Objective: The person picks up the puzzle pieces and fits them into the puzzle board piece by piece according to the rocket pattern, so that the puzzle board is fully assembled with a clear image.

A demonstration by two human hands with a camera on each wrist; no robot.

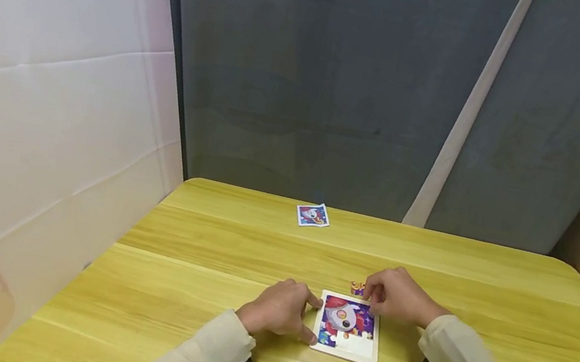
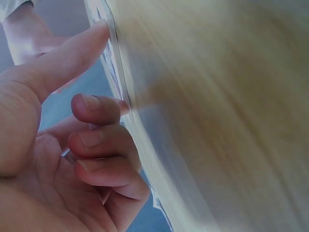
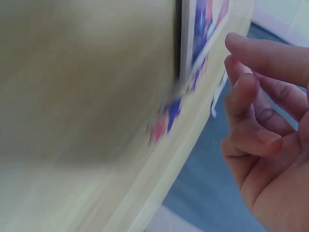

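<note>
While most of the puzzle board (image 1: 347, 337) near us shows its picture — only the near-right corner is bare — our left hand (image 1: 278, 310) steadies its left edge, our right hand (image 1: 398, 297) hovers loose-fingered beside a stray piece (image 1: 357, 289).

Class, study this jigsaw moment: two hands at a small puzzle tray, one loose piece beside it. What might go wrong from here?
1. The left hand only touches the puzzle tray at its left edge, so a push from the right hand may slide it.
2. The loose piece lies close behind the tray by the right fingers; a careless move might knock it away.
3. The reference card lies far off by the table's back edge, so matching the picture may be harder.
</note>
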